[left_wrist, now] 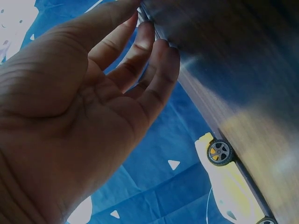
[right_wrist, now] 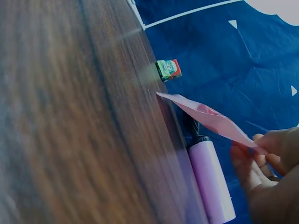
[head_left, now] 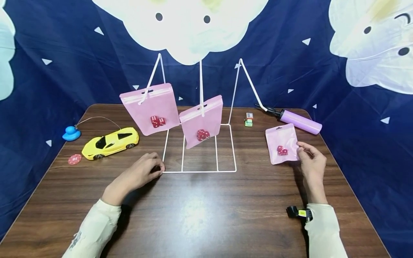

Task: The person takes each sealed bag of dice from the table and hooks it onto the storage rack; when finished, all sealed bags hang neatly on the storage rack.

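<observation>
A white wire display rack [head_left: 199, 172] stands on the table, its hooked arms rising at the back. My left hand [head_left: 146, 168] pinches its front left corner; in the left wrist view thumb and forefinger meet there, the other fingers loosely bent. Two pink zip pouches with red dice hang from the rack, a left pouch [head_left: 138, 107] and a middle pouch [head_left: 190, 123]. The right hook [head_left: 253, 84] carries nothing. Over the table's right side my right hand [head_left: 313, 163] pinches the right edge of a third pink pouch [head_left: 274, 143], also with red dice showing.
On the left lie a yellow toy car [head_left: 111, 143], a blue rubber duck [head_left: 71, 133] and a red poker chip [head_left: 75, 159]. Behind the third pouch are a purple hand pump [head_left: 301, 122] and a small green toy car [head_left: 248, 122]. A blue curtain hangs behind the table.
</observation>
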A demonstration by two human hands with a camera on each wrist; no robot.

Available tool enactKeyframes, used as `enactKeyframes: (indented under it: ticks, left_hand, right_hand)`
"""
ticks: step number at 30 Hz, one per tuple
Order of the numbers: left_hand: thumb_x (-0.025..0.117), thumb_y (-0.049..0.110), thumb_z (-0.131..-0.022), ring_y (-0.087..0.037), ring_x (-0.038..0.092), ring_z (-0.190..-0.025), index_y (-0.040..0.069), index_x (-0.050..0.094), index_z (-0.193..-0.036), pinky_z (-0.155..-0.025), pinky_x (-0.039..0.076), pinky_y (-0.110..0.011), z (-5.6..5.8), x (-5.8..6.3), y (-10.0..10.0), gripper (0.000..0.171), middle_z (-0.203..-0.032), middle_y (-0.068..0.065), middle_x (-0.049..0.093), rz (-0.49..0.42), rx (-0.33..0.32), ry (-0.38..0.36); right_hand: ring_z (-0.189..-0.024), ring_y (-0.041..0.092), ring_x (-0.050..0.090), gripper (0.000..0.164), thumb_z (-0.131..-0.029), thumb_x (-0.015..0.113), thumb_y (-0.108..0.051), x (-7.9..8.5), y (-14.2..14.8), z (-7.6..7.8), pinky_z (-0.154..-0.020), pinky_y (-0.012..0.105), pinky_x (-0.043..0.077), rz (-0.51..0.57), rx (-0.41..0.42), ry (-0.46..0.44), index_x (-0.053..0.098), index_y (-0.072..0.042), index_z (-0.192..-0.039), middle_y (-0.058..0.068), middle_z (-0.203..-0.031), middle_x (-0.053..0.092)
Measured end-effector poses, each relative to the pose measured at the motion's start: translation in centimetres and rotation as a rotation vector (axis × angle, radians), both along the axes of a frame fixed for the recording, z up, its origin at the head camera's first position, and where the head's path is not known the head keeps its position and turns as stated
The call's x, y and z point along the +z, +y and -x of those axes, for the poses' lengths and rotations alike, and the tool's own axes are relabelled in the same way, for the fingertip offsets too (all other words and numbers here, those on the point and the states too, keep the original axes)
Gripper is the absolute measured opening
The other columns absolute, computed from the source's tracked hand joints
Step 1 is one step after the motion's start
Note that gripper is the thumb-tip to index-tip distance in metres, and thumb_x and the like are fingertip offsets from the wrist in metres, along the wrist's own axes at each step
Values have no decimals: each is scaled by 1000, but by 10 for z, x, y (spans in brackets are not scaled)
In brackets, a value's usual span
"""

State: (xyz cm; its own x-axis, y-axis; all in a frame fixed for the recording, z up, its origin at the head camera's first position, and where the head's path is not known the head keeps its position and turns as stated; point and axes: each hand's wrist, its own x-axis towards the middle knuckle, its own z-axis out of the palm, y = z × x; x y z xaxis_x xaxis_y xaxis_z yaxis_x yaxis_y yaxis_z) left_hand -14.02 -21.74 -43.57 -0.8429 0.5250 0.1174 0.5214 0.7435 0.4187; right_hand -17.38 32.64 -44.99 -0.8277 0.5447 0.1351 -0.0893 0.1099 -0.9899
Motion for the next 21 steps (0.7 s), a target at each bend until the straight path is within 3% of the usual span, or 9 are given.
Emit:
enactKeyframes:
  ticks: [5,12,15,21]
  left_hand:
    - [80,-1,-93,-33,60,-100,12,73,-93,-93,50,-55,0,-1,-1,15,-96,0,59,-6,-6,-2]
    - [80,-1,-92,-32,60,-99,12,72,-93,-93,50,-54,0,0,-2,15,-96,0,59,-8,-11,1]
    - [80,-2,-92,-33,60,-99,12,72,-93,-92,50,-54,0,0,-2,16,-96,0,59,-11,-9,5]
    - [80,-1,-92,-32,60,-97,12,72,-93,-91,50,-53,0,0,-1,15,-95,-1,59,-10,-12,11]
  right_hand:
    - [-68,1,58,19,-96,71,8,7,-3,-3,-64,11,47,65,-58,163,81,5,-112,-9,-79,71]
    - [-72,9,47,19,-95,70,9,15,-7,-9,-60,12,37,-21,-150,281,78,12,-112,-2,-83,58]
    - [-73,10,44,18,-95,70,11,18,-9,-9,-61,13,34,-18,-154,344,77,15,-111,-2,-83,58]
    - [-70,10,41,19,-93,67,14,24,-13,-10,-59,13,31,96,-124,467,74,20,-110,2,-87,63]
